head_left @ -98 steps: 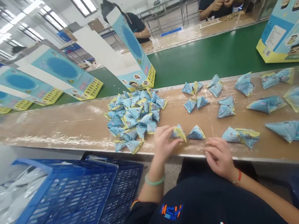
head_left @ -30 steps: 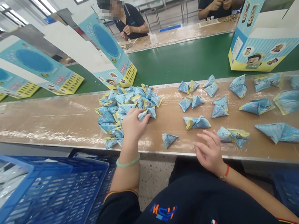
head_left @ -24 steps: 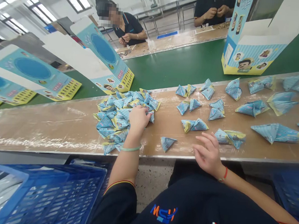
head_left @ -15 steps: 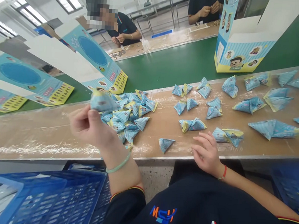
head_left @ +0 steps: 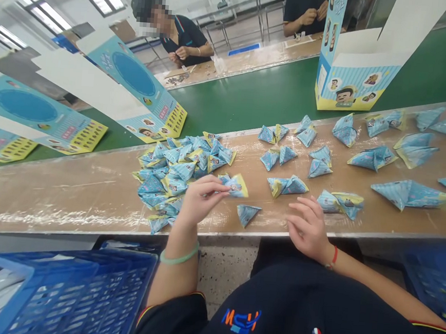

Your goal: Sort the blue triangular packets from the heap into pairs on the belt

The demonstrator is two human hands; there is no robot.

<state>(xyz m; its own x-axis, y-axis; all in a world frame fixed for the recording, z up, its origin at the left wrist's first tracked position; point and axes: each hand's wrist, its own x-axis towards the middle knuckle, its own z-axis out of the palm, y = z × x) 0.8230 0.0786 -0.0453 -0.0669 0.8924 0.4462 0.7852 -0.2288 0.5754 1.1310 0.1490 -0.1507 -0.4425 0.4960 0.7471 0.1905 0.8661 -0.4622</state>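
My left hand (head_left: 204,200) pinches a small blue-and-yellow packet (head_left: 236,185) by one end, just above the table. A heap of similar pyramid-shaped packets (head_left: 155,185) lies to its left. Below the held packet, a single packet (head_left: 247,215) rests alone near the table's front edge. My right hand (head_left: 308,227) is at that edge with its fingers apart and nothing in it. Close to its fingertips lies a pair of packets (head_left: 339,203), and another pair (head_left: 287,185) sits just beyond. More packets, mostly in pairs, are spread across the right side.
Tall open cartons stand on the green belt, one on the right (head_left: 348,94) and several on the left, including this one (head_left: 137,78). Blue plastic crates (head_left: 81,295) are below the table. Two people work across the belt, one at the left (head_left: 188,41).
My left hand has swung right and down with the packet, from over the left of the heap to beside the lone packet. My right hand has stayed in place.
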